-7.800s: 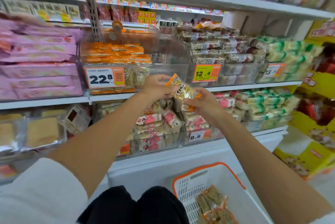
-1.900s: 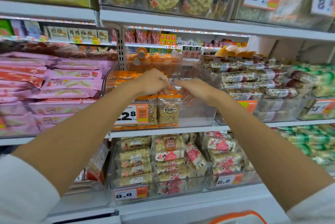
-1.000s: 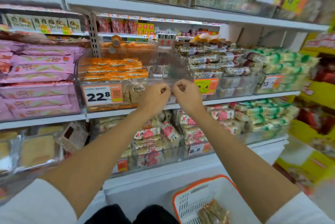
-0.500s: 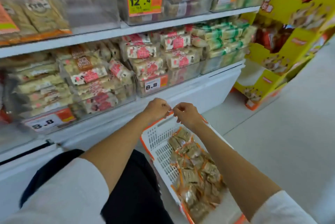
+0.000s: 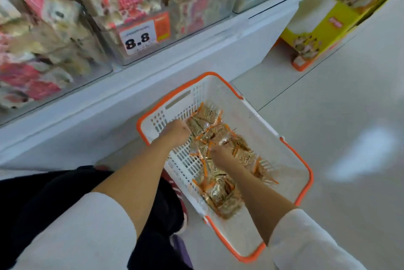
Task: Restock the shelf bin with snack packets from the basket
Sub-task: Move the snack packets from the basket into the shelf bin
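Observation:
A white basket with an orange rim [image 5: 305, 173] stands on the floor below the shelves. Several clear snack packets with orange edges [image 5: 219, 193] lie heaped along its left side. My left hand [image 5: 175, 133] is down in the basket at the far end of the heap, fingers curled under and touching a packet [image 5: 204, 116]. My right hand [image 5: 219, 154] is lowered onto the middle of the heap, its fingers hidden among the packets. Motion blur hides whether either hand grips a packet. The orange-packet shelf bin is out of view.
Clear bins of pink-and-cream packets with an 8.8 price tag [image 5: 140, 38] fill the lowest shelf, above a white plinth [image 5: 109, 103]. A yellow display carton [image 5: 328, 18] stands at the upper right. My dark-trousered knee [image 5: 54, 193] is beside the basket on the left.
I have bent lower, so the view has dropped from the shelves to the basket. Both hands have moved from above the basket's rim down into the heap of packets.

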Motion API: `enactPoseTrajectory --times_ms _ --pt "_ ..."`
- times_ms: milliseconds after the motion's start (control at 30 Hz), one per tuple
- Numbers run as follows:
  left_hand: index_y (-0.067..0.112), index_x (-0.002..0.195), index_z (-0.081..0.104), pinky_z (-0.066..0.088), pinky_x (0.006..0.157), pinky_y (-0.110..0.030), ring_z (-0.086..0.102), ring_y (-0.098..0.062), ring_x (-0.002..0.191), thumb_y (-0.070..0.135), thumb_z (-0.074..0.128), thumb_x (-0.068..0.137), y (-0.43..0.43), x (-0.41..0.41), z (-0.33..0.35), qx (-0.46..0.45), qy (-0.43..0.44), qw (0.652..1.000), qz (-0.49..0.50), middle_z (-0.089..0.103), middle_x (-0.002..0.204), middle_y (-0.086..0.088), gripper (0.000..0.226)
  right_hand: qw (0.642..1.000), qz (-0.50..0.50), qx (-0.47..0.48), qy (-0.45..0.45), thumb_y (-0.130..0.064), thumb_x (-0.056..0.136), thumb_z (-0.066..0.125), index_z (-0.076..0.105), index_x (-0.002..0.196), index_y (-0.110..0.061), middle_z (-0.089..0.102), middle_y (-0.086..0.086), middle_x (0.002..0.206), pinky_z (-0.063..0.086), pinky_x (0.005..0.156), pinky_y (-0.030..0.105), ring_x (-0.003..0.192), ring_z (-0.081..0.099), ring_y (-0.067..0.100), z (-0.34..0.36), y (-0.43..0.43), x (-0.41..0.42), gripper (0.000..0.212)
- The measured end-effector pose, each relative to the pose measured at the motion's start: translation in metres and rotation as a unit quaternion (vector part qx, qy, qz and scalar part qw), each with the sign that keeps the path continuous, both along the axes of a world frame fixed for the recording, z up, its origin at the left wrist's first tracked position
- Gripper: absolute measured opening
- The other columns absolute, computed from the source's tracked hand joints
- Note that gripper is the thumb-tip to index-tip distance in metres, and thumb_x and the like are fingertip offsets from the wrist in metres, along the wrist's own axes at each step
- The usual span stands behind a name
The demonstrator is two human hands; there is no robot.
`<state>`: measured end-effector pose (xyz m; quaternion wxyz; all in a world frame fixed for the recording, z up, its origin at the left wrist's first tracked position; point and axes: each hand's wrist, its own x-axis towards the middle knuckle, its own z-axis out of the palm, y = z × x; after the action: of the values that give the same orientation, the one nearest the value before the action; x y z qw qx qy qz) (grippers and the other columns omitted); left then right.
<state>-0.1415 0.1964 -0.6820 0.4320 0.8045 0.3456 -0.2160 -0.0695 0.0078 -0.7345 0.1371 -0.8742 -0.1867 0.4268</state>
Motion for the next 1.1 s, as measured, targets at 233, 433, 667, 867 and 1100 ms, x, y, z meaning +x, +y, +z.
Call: enactPoseTrajectory --times_ms 233,433,667,867,1100 --pt "0.013 0.075 0.058 0.043 0.064 -0.034 0.050 -0.019 0.069 0.002 0.050 0.087 0.001 0.012 -0.024 -0.053 0.020 0.998 -0.007 0.053 0.076 -0.010 0.018 0.992 0.094 -0.083 0.023 -0.011 0.100 0.039 0.032 0.149 -0.010 0.059 0.012 0.105 0.043 0.062 0.028 0.069 0.045 0.012 -0.049 -0.014 -0.012 0.049" --pt "0.013 0.073 0.059 0.040 0.065 -0.034 0.051 -0.018 0.070 0.002 0.049 0.085 0.005 0.011 -0.035 -0.074 0.028 0.997 0.015 0.052 0.076 -0.010 0.019 0.972 0.165 -0.163 -0.035 0.019 0.082 0.043 0.017 0.152 -0.028 0.023 0.011 0.152 0.053 0.074 0.036 0.126 0.043 0.035 -0.073 -0.023 -0.028 0.088" --pt "0.016 0.080 0.055 0.039 0.063 -0.033 0.050 -0.018 0.072 0.007 0.050 0.087 0.008 0.005 -0.033 -0.086 0.033 0.995 0.030 0.050 0.080 -0.006 0.012 0.981 0.108 -0.133 -0.091 0.002 0.091 0.047 0.066 0.110 -0.015 0.052 0.008 0.122 0.039 0.046 0.026 0.062 0.051 0.017 -0.056 -0.009 -0.026 0.032" --pt "0.011 0.067 0.041 0.033 0.059 -0.033 0.035 -0.018 0.053 0.005 0.044 0.094 0.011 0.004 0.004 -0.071 0.012 0.995 0.071 0.042 0.069 -0.008 0.028 0.996 -0.026 0.082 -0.025 -0.022 0.089 0.067 0.046 0.070 -0.019 0.047 -0.003 0.066 0.035 0.055 0.025 0.059 0.043 0.013 0.007 0.042 0.004 0.029" --pt "0.006 0.094 0.065 0.055 0.088 -0.047 0.066 -0.034 0.093 0.024 0.059 0.095 0.030 0.000 0.088 -0.070 -0.152 0.971 0.168 0.061 0.090 -0.015 0.019 0.933 -0.119 0.332 0.080 -0.011 0.080 0.079 0.045 0.061 -0.012 0.051 -0.006 0.048 0.046 0.057 0.026 0.048 0.050 0.007 0.156 0.082 0.025 0.038"
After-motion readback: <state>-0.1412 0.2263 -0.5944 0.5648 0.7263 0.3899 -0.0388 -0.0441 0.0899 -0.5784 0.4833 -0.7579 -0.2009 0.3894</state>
